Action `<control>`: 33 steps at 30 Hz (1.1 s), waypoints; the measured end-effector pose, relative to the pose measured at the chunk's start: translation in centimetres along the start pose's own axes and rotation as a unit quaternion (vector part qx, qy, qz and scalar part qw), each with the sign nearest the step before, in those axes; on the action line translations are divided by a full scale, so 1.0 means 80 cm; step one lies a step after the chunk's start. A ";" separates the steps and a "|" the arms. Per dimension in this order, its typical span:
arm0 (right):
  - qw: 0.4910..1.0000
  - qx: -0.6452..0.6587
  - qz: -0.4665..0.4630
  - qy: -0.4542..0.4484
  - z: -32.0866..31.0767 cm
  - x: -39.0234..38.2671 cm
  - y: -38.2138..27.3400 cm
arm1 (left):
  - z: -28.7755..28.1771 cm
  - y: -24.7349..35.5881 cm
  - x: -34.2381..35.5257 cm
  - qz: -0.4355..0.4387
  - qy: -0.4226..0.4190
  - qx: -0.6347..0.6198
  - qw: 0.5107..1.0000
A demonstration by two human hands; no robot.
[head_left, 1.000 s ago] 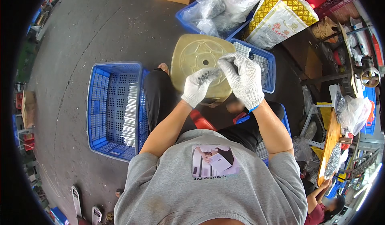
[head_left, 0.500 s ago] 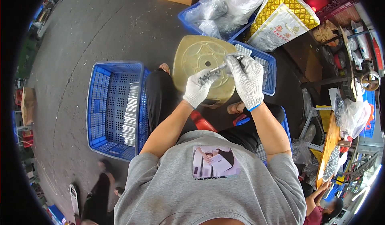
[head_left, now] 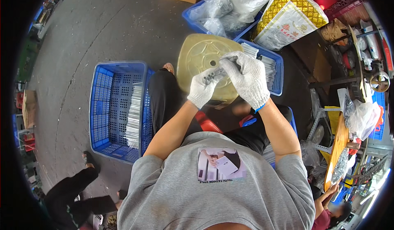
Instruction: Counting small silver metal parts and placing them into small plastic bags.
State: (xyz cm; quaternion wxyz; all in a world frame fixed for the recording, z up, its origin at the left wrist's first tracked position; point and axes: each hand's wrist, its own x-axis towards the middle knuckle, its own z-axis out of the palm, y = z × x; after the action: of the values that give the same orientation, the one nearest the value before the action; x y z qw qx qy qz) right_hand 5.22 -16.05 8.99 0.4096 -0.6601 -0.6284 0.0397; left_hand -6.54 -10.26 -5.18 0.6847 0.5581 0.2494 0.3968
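Observation:
Both my hands wear white knitted gloves and meet above a yellowish plastic stool. My left hand is closed around several small dark metal pieces that show at its fingers. My right hand is bent over the left fingertips, its thumb and fingers pinched together. What the right fingers grip is hidden by the glove. Beyond the right hand stands a blue crate with thin silvery rods in it.
On my left is a larger blue crate with a row of silvery rods. Ahead are a blue bin of plastic bags and a yellow-and-white sack. Other people are at lower left and lower right, near a wooden tray.
My right hand has moved left and closer to my left hand. The slim metal rod seen between the hands is now mostly hidden. At lower left, a person walking has shifted.

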 end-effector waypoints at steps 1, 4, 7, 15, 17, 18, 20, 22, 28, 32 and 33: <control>1.000 0.000 0.000 0.000 -0.001 0.001 0.000 | 0.000 0.000 0.000 0.000 0.000 0.000 1.000; 1.000 0.000 0.011 -0.030 -0.005 0.004 -0.006 | 0.000 0.004 -0.002 -0.021 0.000 0.012 1.000; 0.999 0.010 0.036 -0.020 -0.012 0.005 -0.015 | 0.000 0.002 -0.002 -0.021 -0.005 0.011 1.000; 0.995 0.013 0.100 0.018 -0.010 -0.007 -0.007 | 0.004 0.000 -0.002 -0.001 -0.014 -0.031 0.999; 0.995 0.014 0.095 0.021 -0.006 -0.008 -0.003 | 0.003 0.001 -0.001 -0.005 -0.014 -0.014 1.000; 0.996 0.013 0.090 0.024 -0.005 -0.009 -0.001 | 0.002 0.002 -0.001 -0.008 -0.014 0.001 1.000; 0.996 0.012 0.080 0.030 -0.004 -0.010 0.001 | 0.002 0.003 0.000 -0.013 -0.015 0.032 0.999; 0.997 0.005 0.074 0.027 -0.004 -0.010 0.002 | 0.001 0.002 0.000 -0.009 -0.018 0.034 0.999; 0.999 -0.014 0.042 -0.018 -0.008 -0.006 -0.012 | -0.005 -0.003 -0.001 0.017 -0.030 0.054 0.998; 0.998 -0.016 0.011 -0.052 -0.008 -0.002 -0.015 | -0.005 -0.001 -0.001 0.021 -0.033 0.072 0.997; 0.998 -0.021 -0.008 -0.050 -0.007 -0.001 -0.012 | -0.004 0.003 -0.002 0.010 -0.033 0.072 0.997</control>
State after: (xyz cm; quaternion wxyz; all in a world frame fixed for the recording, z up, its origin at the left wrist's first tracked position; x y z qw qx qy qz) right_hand 4.78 -16.54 9.86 0.3641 -0.6603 -0.6544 0.0563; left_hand -6.91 -10.19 -5.06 0.6465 0.6213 0.2487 0.3662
